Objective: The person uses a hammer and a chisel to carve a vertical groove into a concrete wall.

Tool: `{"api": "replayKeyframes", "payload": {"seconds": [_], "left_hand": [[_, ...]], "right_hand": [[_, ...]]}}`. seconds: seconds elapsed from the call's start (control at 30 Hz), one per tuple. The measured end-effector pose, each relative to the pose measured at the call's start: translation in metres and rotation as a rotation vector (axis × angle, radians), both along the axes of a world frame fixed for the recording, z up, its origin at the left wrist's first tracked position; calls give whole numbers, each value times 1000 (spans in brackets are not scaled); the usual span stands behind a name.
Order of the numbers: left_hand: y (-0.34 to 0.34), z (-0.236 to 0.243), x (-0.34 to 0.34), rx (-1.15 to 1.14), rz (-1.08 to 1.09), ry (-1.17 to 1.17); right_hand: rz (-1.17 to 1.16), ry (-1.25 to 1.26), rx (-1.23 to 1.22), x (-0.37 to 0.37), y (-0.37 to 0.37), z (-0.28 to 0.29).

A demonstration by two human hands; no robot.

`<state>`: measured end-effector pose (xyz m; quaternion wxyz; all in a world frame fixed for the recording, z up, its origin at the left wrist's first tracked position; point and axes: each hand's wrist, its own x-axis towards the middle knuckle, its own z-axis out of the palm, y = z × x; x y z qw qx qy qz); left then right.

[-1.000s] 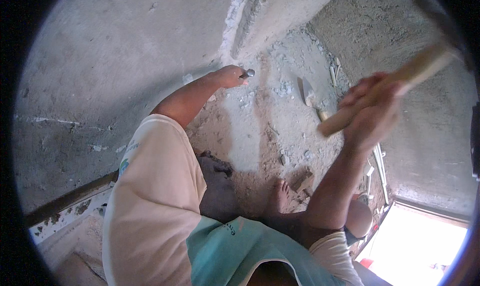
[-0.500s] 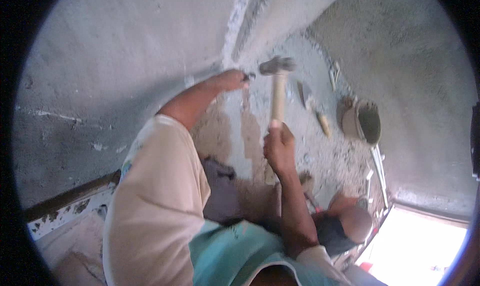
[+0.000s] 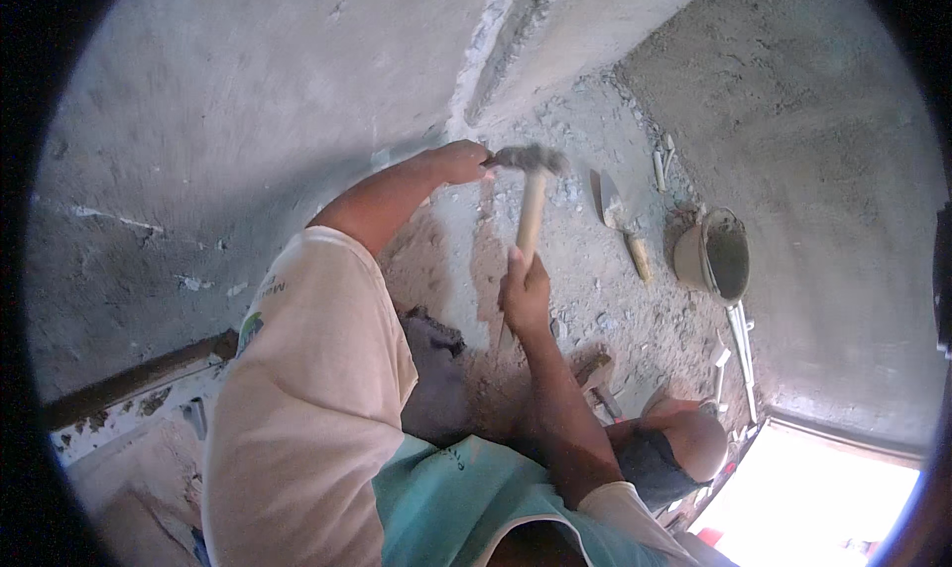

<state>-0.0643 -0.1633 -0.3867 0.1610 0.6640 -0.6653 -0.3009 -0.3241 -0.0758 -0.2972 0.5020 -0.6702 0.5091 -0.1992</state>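
My left hand (image 3: 458,162) is closed round a metal chisel (image 3: 490,162), low at the wall beside the foot of a rough vertical groove (image 3: 482,56). My right hand (image 3: 526,294) grips the pale wooden handle of a hammer (image 3: 532,205). The hammer's blurred metal head is at the chisel's end, partly hiding it; whether they touch I cannot tell.
A trowel (image 3: 620,225) lies on the rubble-strewn floor (image 3: 570,289), right of the hammer. Beside it is a bucket (image 3: 692,260) with grey contents. White pipes (image 3: 742,359) lie along the rough right wall (image 3: 813,230). A bright opening (image 3: 813,483) is at lower right.
The hammer has swung from high on the right down and leftward to the chisel in my left hand. The bucket, earlier behind my right arm, now shows.
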Motion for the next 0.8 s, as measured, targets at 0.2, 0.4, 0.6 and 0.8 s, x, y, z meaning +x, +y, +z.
{"api": "replayKeyframes", "payload": {"seconds": [0.2,0.4,0.6,0.8], "left_hand": [[4,21,16,90,93,-17],[13,-4,21,-6,80,168],[2,5,15,-38,-11,-17],[22,-8,8,8,-163,-96]], "right_hand": [[-125,-112,64,-3,-24,80],[-144,-734,-513,11,-66,226],[-21,-263,-580,4,-41,99],[9,-78,175,-10,-4,38]]}}
